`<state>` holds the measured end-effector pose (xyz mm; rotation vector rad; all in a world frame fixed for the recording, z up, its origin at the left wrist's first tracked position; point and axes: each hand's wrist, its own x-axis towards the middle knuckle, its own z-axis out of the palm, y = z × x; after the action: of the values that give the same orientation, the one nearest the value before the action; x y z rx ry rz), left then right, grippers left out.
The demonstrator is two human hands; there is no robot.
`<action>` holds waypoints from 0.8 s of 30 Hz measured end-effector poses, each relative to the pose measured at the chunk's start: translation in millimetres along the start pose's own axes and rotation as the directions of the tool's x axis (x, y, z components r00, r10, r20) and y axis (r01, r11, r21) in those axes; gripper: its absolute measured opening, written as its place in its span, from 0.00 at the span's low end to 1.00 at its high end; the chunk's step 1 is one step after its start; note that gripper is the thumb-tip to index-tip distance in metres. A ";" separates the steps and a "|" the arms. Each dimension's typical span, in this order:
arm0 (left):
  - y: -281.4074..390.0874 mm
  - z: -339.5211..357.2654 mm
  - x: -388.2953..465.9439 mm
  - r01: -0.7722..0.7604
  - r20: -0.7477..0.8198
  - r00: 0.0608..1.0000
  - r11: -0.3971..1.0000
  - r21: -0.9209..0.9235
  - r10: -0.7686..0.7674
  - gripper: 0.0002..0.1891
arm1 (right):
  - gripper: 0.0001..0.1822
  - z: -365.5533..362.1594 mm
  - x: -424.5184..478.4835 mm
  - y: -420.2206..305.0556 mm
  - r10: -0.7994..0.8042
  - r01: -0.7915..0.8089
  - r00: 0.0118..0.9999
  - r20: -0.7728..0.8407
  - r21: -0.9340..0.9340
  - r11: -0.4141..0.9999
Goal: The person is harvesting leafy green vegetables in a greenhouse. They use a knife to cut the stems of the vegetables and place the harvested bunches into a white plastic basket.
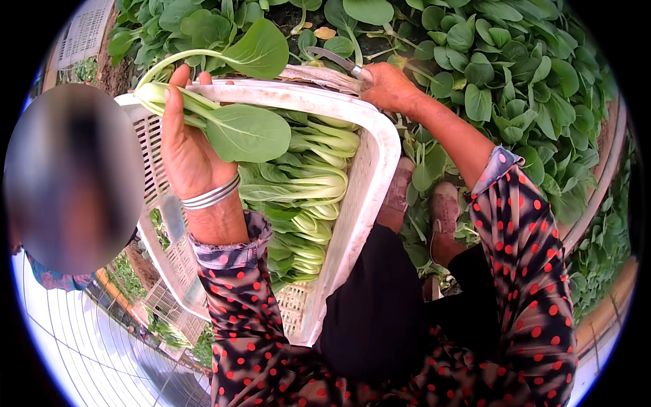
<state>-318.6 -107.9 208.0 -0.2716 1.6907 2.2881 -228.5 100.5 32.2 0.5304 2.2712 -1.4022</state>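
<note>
My left hand [190,147] grips a cut green-stemmed bok choy [249,133] by its pale base, above the left part of a white plastic crate [379,137]. One of its leaves arches up past the crate's far rim; another hangs over the inside. Rows of bok choy [310,188] lie in the crate, their pale stems towards its right wall. My right hand [386,86] is closed around the handle of a small curved knife [333,57], just beyond the crate's far right corner. The blade points left, over the soil and leaves.
Leafy bok choy plants [508,76] grow densely at the top and right. My shoes [445,208] stand among leaves right of the crate. Another person [76,178], blurred, is at the left. A second crate [173,305] with greens lies at the lower left, near the greenhouse wall [101,356].
</note>
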 end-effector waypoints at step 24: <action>9.7 161.0 -343.9 -0.936 0.991 0.131 0.326 0.130 -0.021 0.14 | 0.06 -121.5 -524.2 -54.0 -0.278 0.530 0.720 -0.635 0.245 0.812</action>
<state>4.9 4.0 372.7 1.8851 1.9161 0.9424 165.8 134.6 400.7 0.6719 2.6846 -2.2434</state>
